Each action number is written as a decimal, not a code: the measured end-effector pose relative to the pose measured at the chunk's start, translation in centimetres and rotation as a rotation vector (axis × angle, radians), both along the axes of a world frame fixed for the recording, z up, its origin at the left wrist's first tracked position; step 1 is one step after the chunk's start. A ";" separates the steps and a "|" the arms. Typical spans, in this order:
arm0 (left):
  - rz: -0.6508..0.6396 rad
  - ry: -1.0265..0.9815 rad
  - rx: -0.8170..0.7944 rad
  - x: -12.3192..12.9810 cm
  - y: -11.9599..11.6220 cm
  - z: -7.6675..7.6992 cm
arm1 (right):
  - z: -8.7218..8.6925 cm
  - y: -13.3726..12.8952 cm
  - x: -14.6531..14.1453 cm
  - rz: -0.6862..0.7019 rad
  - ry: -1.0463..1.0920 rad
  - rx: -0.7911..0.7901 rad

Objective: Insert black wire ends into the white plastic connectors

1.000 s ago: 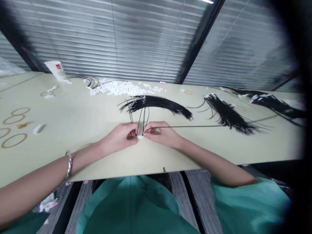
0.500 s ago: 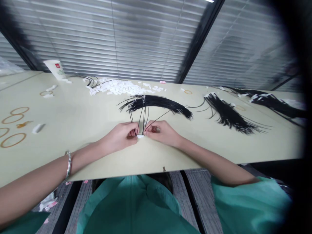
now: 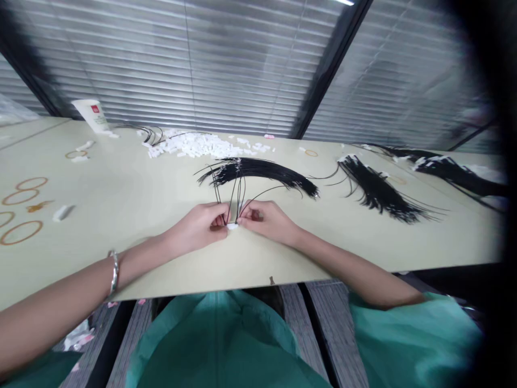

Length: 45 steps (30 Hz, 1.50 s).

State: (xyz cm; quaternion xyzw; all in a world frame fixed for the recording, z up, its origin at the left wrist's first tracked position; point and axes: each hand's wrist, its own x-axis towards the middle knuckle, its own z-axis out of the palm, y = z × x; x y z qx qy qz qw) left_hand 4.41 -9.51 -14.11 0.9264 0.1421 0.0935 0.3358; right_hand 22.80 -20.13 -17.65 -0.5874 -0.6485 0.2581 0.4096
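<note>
Between my fingertips, low over the table, is a small white connector housing (image 3: 232,226) with several thin black wires (image 3: 230,202) rising from it. My left hand (image 3: 208,222) pinches the housing's left end, fingers closed. On the other side my right hand (image 3: 262,220) is closed in a pinch on a black wire (image 3: 264,191), its tip against the right end of the housing. That wire arcs up to the right. Just beyond my hands lies a loose bundle of black wires (image 3: 266,170). Whether the wire's tip sits inside the housing is hidden by my fingers.
Behind the bundle is a pile of white housings (image 3: 202,145). A paper cup (image 3: 92,116) stands at the back left. Rubber bands (image 3: 22,233) lie at the left. More wire bundles (image 3: 377,188) with white housings are at the right. The table's front edge (image 3: 250,288) is close to me.
My right fingertips have shifted slightly left toward the housing. The wire in my right hand now bows upward instead of running straight. My left hand stays where it was.
</note>
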 end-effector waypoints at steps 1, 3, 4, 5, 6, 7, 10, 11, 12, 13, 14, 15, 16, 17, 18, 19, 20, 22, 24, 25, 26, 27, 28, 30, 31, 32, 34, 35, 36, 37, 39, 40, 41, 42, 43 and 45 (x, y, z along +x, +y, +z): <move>-0.001 -0.003 0.001 0.0 0.0 0.0 | 0.0 0.0 0.0 -0.001 -0.003 -0.001; 0.000 -0.005 0.001 0.0 0.0 0.0 | 0.0 0.1 0.0 -0.005 -0.007 -0.003; 0.002 -0.002 0.000 0.0 0.0 0.0 | 0.0 0.1 -0.1 -0.010 -0.009 -0.002; 0.004 0.001 -0.001 0.0 0.0 0.0 | 0.0 0.1 -0.1 -0.015 -0.012 -0.001; 0.007 0.004 -0.001 0.0 0.0 0.0 | 0.0 0.1 -0.1 -0.021 -0.016 -0.001; 0.007 0.007 -0.002 0.0 0.0 0.0 | 0.0 0.1 -0.1 -0.026 -0.021 -0.001; 0.009 0.011 -0.003 0.1 0.0 0.0 | 0.1 0.1 -0.3 -0.039 -0.033 -0.004; 0.010 0.012 -0.002 0.1 0.0 0.0 | 0.1 0.1 -0.3 -0.041 -0.033 -0.003; 0.009 0.013 -0.002 0.1 0.0 0.1 | 0.1 0.0 -0.3 -0.042 -0.033 -0.002; 0.009 0.013 -0.001 0.1 0.1 0.1 | 0.1 0.0 -0.4 -0.041 -0.035 -0.001; 0.009 0.013 0.000 0.1 0.1 0.1 | 0.1 0.0 -0.4 -0.040 -0.038 -0.001; 0.007 0.014 0.000 0.1 0.1 0.1 | 0.0 0.0 -0.4 -0.041 -0.042 -0.001; 0.006 0.015 0.000 0.1 0.1 0.1 | 0.0 0.0 -0.4 -0.043 -0.045 -0.002; 0.004 0.016 0.002 0.1 0.0 0.1 | 0.0 0.0 -0.4 -0.046 -0.047 -0.002; 0.004 0.015 0.006 0.1 0.0 0.1 | -0.1 0.1 -0.4 -0.048 -0.047 -0.003; 0.002 0.012 0.008 0.0 0.0 0.1 | -0.1 0.1 -0.4 -0.050 -0.045 -0.005; -0.002 0.008 0.010 0.1 0.1 0.0 | -0.1 0.1 -0.3 -0.051 -0.043 -0.007; -0.008 -0.007 0.012 0.1 0.1 0.0 | -0.1 0.2 -0.3 -0.045 -0.040 -0.010; -0.013 -0.017 0.014 0.1 0.1 -0.1 | -0.1 0.2 -0.3 -0.044 -0.045 -0.012; -0.015 -0.017 0.017 0.1 0.1 -0.1 | -0.1 0.3 -0.3 -0.045 -0.052 -0.011; -0.015 -0.016 0.021 0.1 0.2 -0.1 | -0.1 0.2 -0.3 -0.048 -0.064 -0.010; -0.016 -0.014 0.024 0.1 0.2 -0.1 | -0.1 0.2 -0.4 -0.051 -0.075 -0.005; -0.018 -0.011 0.024 0.1 0.2 -0.1 | -0.1 0.2 -0.4 -0.053 -0.085 0.004; -0.020 -0.011 0.022 0.1 0.2 -0.1 | -0.2 0.2 -0.3 -0.038 -0.097 0.029; -0.019 -0.011 0.021 0.0 0.2 -0.1 | -0.2 0.2 -0.3 -0.028 -0.103 0.041; -0.017 -0.011 0.022 0.0 0.2 -0.1 | -0.2 0.1 -0.2 -0.019 -0.110 0.051; -0.014 -0.007 0.024 0.0 0.2 -0.1 | -0.2 0.1 -0.3 -0.007 -0.130 0.059; -0.013 -0.002 0.024 0.0 0.2 0.0 | -0.1 0.0 -0.3 -0.010 -0.137 0.062; -0.015 0.004 0.024 0.0 0.2 0.0 | 0.0 0.0 -0.4 -0.014 -0.141 0.065; -0.015 0.006 0.024 0.0 0.2 0.0 | 0.1 0.0 -0.4 -0.018 -0.142 0.067; -0.015 0.005 0.025 0.1 0.2 0.0 | 0.3 -0.1 -0.6 -0.028 -0.136 0.071; -0.016 0.005 0.024 0.1 0.2 0.0 | 0.4 -0.1 -0.7 -0.029 -0.132 0.071; -0.017 0.004 0.023 0.1 0.2 0.0 | 0.4 -0.1 -0.7 -0.028 -0.127 0.069; -0.018 0.004 0.022 0.1 0.2 0.0 | 0.4 -0.1 -0.8 -0.026 -0.121 0.067; -0.019 0.004 0.021 0.1 0.2 0.0 | 0.4 -0.1 -0.8 -0.023 -0.115 0.064; -0.020 0.000 0.027 0.1 0.2 0.1 | 0.3 -0.1 -0.7 -0.013 -0.109 0.055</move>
